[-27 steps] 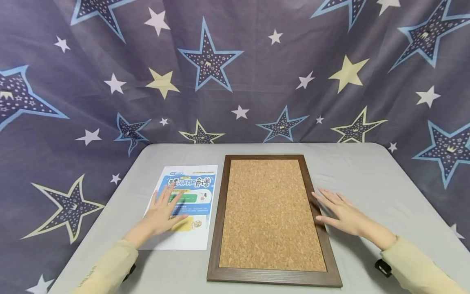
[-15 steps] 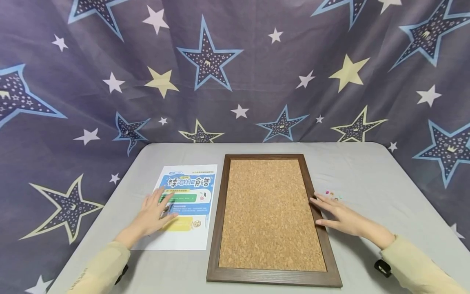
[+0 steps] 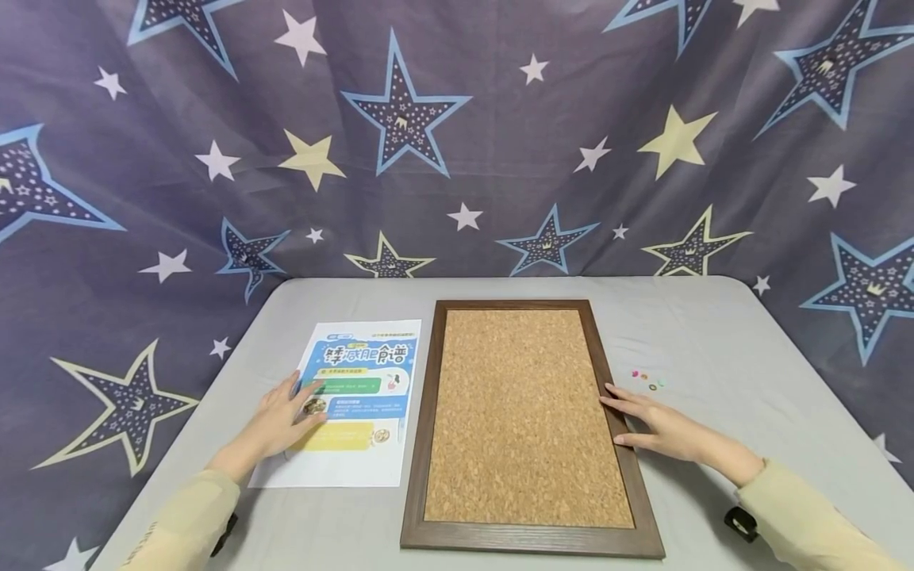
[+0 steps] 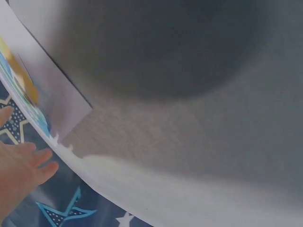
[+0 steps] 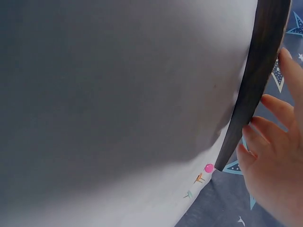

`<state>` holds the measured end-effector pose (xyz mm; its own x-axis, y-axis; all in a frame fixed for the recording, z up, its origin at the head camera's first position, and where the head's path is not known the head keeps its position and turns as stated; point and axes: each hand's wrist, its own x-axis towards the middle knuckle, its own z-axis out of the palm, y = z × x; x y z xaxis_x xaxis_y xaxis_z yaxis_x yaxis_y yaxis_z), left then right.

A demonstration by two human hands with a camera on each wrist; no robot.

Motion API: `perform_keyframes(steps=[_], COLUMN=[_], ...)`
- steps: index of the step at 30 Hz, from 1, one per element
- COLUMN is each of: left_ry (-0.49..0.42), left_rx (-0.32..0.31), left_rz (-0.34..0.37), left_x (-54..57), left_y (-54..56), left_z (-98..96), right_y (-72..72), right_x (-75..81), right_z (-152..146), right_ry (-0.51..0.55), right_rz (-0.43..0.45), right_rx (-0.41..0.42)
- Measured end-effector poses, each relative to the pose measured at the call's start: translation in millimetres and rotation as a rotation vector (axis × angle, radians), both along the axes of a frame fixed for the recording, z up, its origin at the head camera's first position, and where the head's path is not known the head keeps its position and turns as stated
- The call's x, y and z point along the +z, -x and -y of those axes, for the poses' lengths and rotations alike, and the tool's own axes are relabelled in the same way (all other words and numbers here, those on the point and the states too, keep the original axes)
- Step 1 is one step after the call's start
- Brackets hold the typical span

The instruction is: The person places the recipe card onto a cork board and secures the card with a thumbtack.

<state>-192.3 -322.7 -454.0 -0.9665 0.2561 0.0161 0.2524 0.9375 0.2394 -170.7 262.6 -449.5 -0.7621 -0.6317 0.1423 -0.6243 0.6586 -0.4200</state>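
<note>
Right hand (image 3: pixel 664 429), empty, fingers extended, touches a frame (image 3: pixel 535 538) enclosing cork (image 3: pixel 524 420); left hand (image 3: pixel 271 420) likewise overlies paper (image 3: pixel 364 469).

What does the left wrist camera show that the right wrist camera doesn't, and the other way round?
Only the left wrist view: the left hand and a flat white paper sheet with coloured print.
Only the right: the right hand, a long dark brown wood-look frame edge, and small pink, orange and green pushpins.
Both: a grey tabletop and dark blue star-patterned fabric.
</note>
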Motion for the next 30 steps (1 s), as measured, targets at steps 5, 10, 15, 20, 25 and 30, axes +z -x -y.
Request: perform_keyframes(steps=[5,10,15,20,25,30], left_ry=[-0.014,-0.037,-0.074,-0.107,-0.150,-0.201], left_rx=[0.032,0.030,0.029,0.036,0.049,0.064], left_rz=[0.043,0.048,0.062,0.052,0.052,0.056], left_x=[-0.9,-4.3,-4.8,-3.7,-0.9,-2.0], left_y=[1.7,2.8,3.7,4.1,4.9,9.1], left_z=[3.6,7.5,9.0,8.8,8.2,10.6], right_y=[-0.7,-2.1,-2.2,-1.4,-0.6,0.4], right_x=[0.0,-0.1,-1.5,-0.7,0.4,1.2], right_z=[0.3,1.1,0.8,1.5,1.8,2.0], right_ry=[0.018,0.030,0.030,0.036,0.037,0.030], right_rz=[0.016,0.037,0.043,0.067,0.074,0.106], right_rx=[0.002,0.009,0.013,0.001,0.004,0.005])
